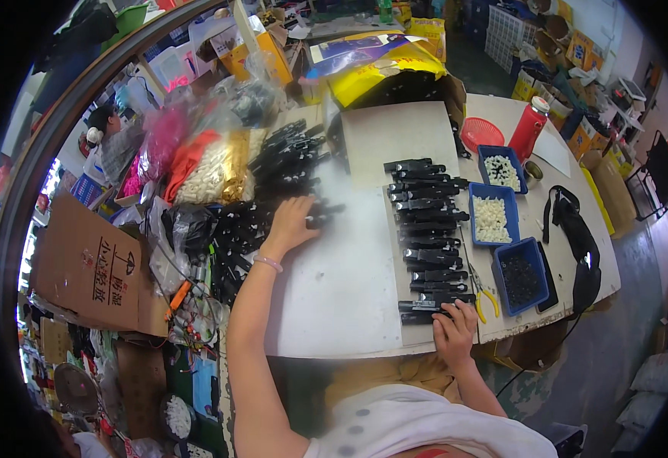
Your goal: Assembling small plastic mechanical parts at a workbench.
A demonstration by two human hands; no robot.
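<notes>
My left hand [294, 223] reaches to the right edge of a loose heap of long black plastic parts [242, 229]. Its fingers curl round one black part [328, 212], which sticks out past them and is slightly blurred. My right hand [456, 330] is at the near end of a column of similar black parts [429, 237], laid crosswise one behind another. Thumb and fingers close on the right end of the nearest part [419, 307], which shows a shiny metal strip. A white sheet [334, 282] covers the table between heap and column.
Right of the column lie yellow-handled pliers [488, 302]. Blue bins hold white pieces [493, 221] and small black pieces [520, 276]. Beyond stand a red flask [529, 128], a red basket [480, 134] and a black pouch [578, 252]. Bags [212, 168] and a cardboard box [93, 263] crowd the left.
</notes>
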